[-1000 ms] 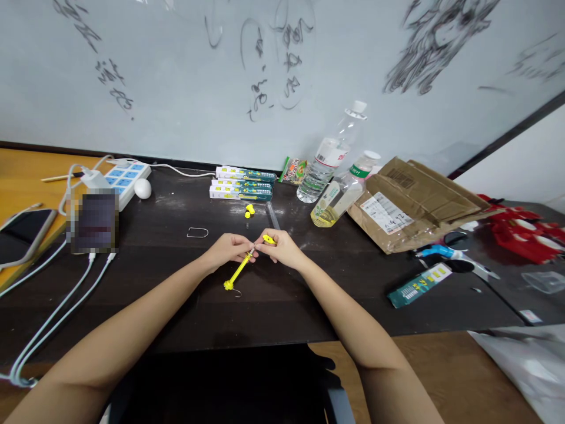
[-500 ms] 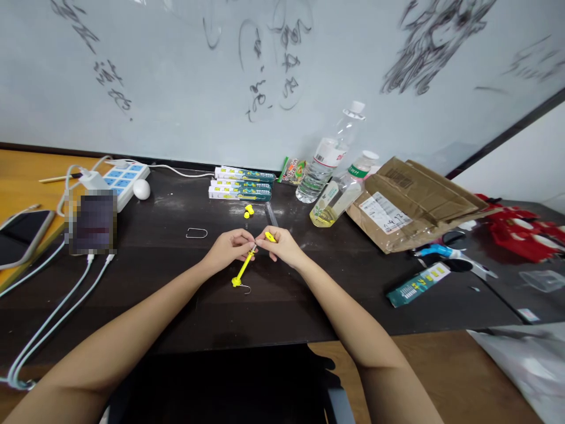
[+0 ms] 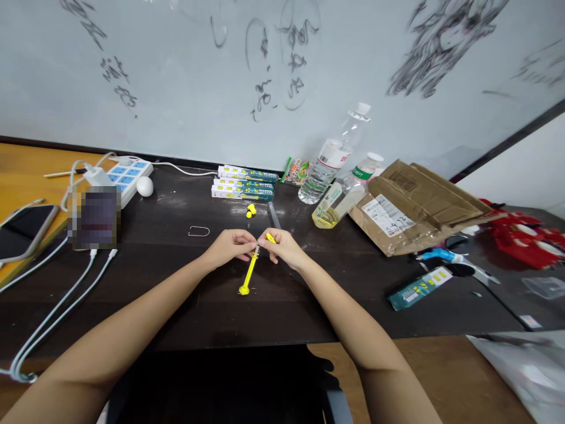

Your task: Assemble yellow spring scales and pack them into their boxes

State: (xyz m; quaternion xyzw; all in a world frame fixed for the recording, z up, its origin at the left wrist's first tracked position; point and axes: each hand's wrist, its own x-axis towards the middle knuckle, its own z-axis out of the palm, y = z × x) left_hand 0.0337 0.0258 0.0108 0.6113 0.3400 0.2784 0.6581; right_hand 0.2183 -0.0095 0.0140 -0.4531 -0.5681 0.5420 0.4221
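My left hand is closed in a pinch at the upper, metal end of a slim yellow rod-shaped tool. The rod slants down toward me, with a wider yellow knob at its lower end. Right beside it, my right hand has its fingertips pressed together at the same metal end. A small yellow piece shows between its thumb and fingers. What exactly the fingertips grip is partly hidden. On the dark table, a bent wire loop lies left of my hands, and small yellow parts lie beyond them.
Several slim boxes lie at the back by the whiteboard, near a snack packet and two bottles. Rightward are a brown parcel, scissors and an opened box. A power strip and phones are leftward.
The yellow rod has turned a little more upright, its knob shifting right, and the thin hook by the knob shows less. Both hands stay together at the metal end. The view has shifted slightly.
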